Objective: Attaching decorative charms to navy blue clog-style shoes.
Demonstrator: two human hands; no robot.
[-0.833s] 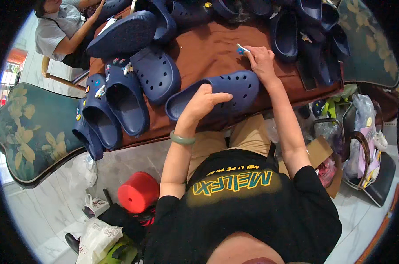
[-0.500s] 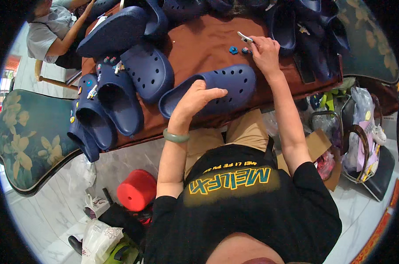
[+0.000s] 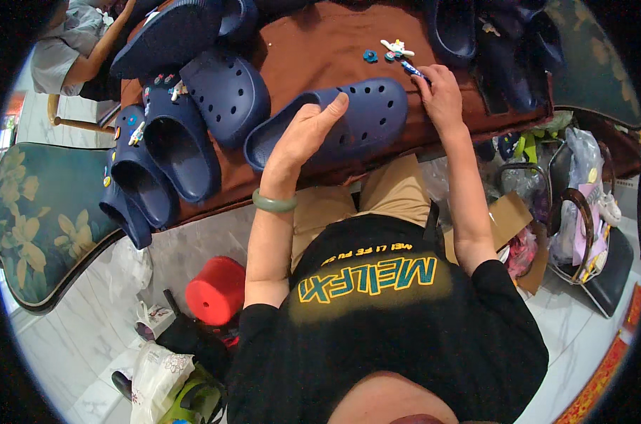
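A navy blue clog (image 3: 363,116) with round holes lies on the brown cloth in front of me, its toe to the right. My left hand (image 3: 299,140) holds the clog at its near side, thumb raised over the opening and the other fingers mostly hidden. To the right of the toe, my right hand (image 3: 437,92) pinches a small blue-and-white shoe charm (image 3: 412,69) between thumb and fingertips. Just beyond it lie a white figure-shaped charm (image 3: 398,48), a blue flower charm (image 3: 370,56) and a small round charm (image 3: 389,56).
Several clogs with charms (image 3: 182,155) stand at the left of the brown cloth (image 3: 310,53); more clogs (image 3: 451,32) lie at the far right. Another person's arm (image 3: 98,60) shows at the upper left. Below are a red stool (image 3: 214,290) and bags (image 3: 578,212).
The white charm has left my right hand and lies on the cloth. That hand has come slightly nearer and now pinches the blue-and-white charm. My left thumb has lifted off the clog.
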